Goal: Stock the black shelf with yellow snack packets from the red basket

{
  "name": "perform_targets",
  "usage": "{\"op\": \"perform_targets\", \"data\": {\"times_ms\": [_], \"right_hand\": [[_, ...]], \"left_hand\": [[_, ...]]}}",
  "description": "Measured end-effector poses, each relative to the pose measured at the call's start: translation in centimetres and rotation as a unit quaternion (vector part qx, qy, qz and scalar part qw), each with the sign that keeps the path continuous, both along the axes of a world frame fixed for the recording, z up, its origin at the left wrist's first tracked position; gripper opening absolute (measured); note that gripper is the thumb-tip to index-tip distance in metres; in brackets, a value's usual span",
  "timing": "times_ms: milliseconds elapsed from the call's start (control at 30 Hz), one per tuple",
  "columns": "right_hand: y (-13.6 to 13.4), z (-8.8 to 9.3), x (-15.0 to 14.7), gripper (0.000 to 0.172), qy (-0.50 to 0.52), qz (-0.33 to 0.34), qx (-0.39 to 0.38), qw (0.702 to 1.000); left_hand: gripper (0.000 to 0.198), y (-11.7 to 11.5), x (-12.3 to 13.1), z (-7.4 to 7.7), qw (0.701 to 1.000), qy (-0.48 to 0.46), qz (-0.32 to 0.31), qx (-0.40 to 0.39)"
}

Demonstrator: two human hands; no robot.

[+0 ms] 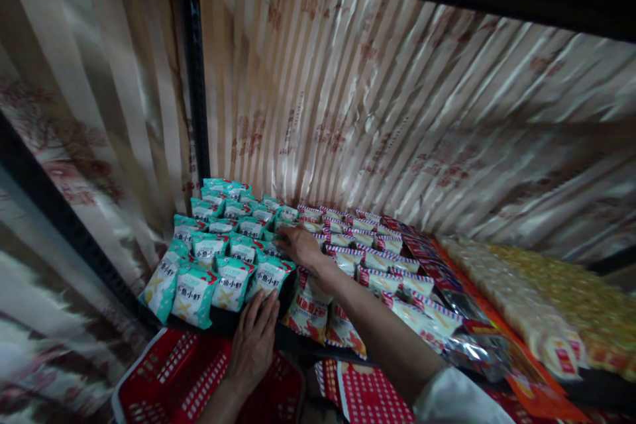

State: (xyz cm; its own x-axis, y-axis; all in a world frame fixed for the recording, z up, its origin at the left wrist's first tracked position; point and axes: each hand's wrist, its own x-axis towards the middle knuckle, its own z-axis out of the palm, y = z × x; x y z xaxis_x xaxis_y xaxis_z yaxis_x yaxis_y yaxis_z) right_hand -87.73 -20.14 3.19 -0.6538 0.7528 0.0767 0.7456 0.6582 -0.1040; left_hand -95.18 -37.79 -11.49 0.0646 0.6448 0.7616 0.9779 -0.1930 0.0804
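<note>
Small teal-and-white snack bags (232, 283) stand in close rows at the left of a dark shelf (285, 338). My left hand (256, 334) lies with its fingers stretched against the lower front of a teal bag (271, 275) in the front row. Further back, my right hand (302, 248) reaches over the rows. Its bent fingers close on the top of a teal snack bag (272, 247) at the right border of the teal group; the fingertips are partly hidden. Beside it, white bags with red-and-blue striped edges (385, 279) fill the middle, some behind my right forearm.
Below the shelf is a red basket (199, 371) with a pale rim. Further right lie dark red packets (432, 262), orange packaging (534, 387) and long clear bags of yellow food (561, 291). A dark post (193, 66) and striped curtain (318, 79) bound the shelf.
</note>
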Motion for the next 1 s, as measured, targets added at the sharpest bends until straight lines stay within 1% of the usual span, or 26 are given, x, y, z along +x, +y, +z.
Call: {"op": "perform_targets", "data": {"times_ms": [33, 100, 200, 300, 433, 567, 800, 900, 1000], "right_hand": [[0.3, 0.2, 0.2, 0.025, 0.005, -0.002, 0.012, 1.000], [1.4, 0.6, 0.5, 0.027, 0.006, -0.029, 0.042, 0.999], [3.3, 0.9, 0.7, 0.029, -0.035, -0.076, 0.060, 0.995], [5.0, 0.7, 0.4, 0.029, -0.067, -0.065, 0.044, 0.995], [6.2, -0.1, -0.2, 0.033, -0.080, -0.063, 0.022, 0.995], [6.5, -0.7, -0.7, 0.029, -0.079, -0.071, 0.007, 0.994], [5.8, -1.3, -1.0, 0.023, -0.045, -0.064, 0.000, 0.997], [5.7, -1.2, -0.6, 0.023, -0.019, -0.060, -0.003, 0.998], [5.6, -0.5, 0.2, 0.029, 0.016, -0.064, 0.005, 0.998]], "left_hand": [[0.041, 0.0, 0.0, 0.0, 1.000, -0.002, 0.001, 0.000], [0.041, 0.0, 0.2, -0.1, 1.000, -0.008, 0.004, 0.000], [0.043, 0.0, 0.3, -0.2, 1.000, -0.010, 0.002, -0.003], [0.044, 0.0, 0.3, -0.1, 1.000, -0.005, -0.003, -0.007], [0.044, 0.1, 0.4, 0.0, 1.000, -0.017, -0.001, -0.003], [0.044, 0.2, 0.4, 0.0, 1.000, -0.016, -0.002, -0.004], [0.046, 0.2, 0.6, 0.0, 0.999, -0.030, 0.007, -0.019], [0.047, 0.1, 0.7, 0.2, 0.999, -0.028, 0.005, -0.035], [0.049, -0.2, 0.9, 0.4, 0.999, -0.027, 0.002, -0.039]]}}
